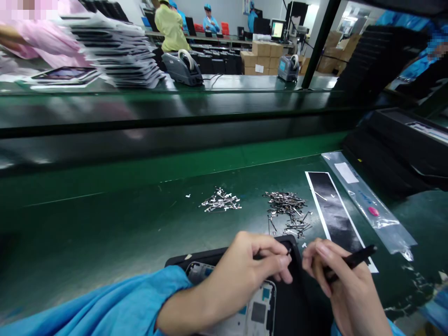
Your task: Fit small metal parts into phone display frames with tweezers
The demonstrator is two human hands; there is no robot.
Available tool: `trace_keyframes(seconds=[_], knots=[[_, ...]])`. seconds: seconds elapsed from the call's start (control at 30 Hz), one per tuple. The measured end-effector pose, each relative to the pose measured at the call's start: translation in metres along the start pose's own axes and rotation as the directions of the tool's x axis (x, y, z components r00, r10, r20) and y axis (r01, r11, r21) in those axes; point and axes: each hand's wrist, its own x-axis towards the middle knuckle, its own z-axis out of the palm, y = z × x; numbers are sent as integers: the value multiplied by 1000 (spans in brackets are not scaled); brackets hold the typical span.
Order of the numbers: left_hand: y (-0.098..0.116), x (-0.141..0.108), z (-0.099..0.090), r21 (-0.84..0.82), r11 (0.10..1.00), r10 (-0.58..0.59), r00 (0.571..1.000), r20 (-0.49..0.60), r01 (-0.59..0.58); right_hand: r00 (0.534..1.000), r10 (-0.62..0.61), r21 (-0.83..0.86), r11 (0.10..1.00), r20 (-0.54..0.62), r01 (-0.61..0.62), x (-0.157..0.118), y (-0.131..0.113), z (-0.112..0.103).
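My left hand reaches over a black tray, thumb and forefinger pinched on a small dark part. Only the tip of that part shows. Under my left wrist lies a silver device frame in the tray, partly covered by my arm. Just right of the tray, my right hand is closed around a slim black pen-like tool. Its lower end is hidden by the fingers. Beyond my hands are two loose piles of tiny thin parts, a silvery pile and a darker pile.
A black strip sheet with white edges and a clear plastic bag lie on the green bench at right. Black cases stand beyond them. On a raised shelf are stacked white-edged sheets and tape dispensers. Other people work behind.
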Motion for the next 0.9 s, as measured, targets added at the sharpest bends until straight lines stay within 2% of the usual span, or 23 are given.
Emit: trace_keyframes(seconds=[0.03, 0.07, 0.13, 0.3, 0.37, 0.57, 0.67, 0.77, 0.83, 0.9], knots=[[4, 0, 1, -163, 978, -124, 992, 37, 128, 1000, -6, -13, 1000, -9, 6, 0, 2, -1], [7, 0, 1, -276, 938, -198, 978, 66, 209, 1000, -10, -17, 1000, -9, 9, 0, 3, -1], [12, -2, 2, -390, 882, -258, 963, 74, 266, 1000, -10, -23, 1000, 19, 11, 0, 6, -3], [13, -5, 5, -478, 843, -240, 968, 74, 245, 1000, 9, -36, 999, 0, -9, -2, 7, -3], [14, -6, 6, -496, 836, -230, 970, 75, 237, 1000, 12, -49, 999, 26, -10, -3, 7, -4], [19, -6, 8, -496, 819, -282, 955, 91, 290, 998, 41, -84, 996, 57, -36, -3, 9, -5], [16, -6, 8, -514, 799, -303, 947, 104, 312, 997, 54, -89, 995, 52, -50, -2, 7, -2], [12, -6, 9, -534, 794, -274, 955, 115, 291, 996, 77, -88, 993, 47, -73, -3, 7, -2], [11, -6, 10, -531, 806, -250, 964, 92, 260, 998, 49, -87, 995, 36, -45, -5, 9, -3], [12, -6, 10, -508, 831, -243, 969, 41, 229, 999, -33, -102, 994, -22, 30, -9, 11, -3]])
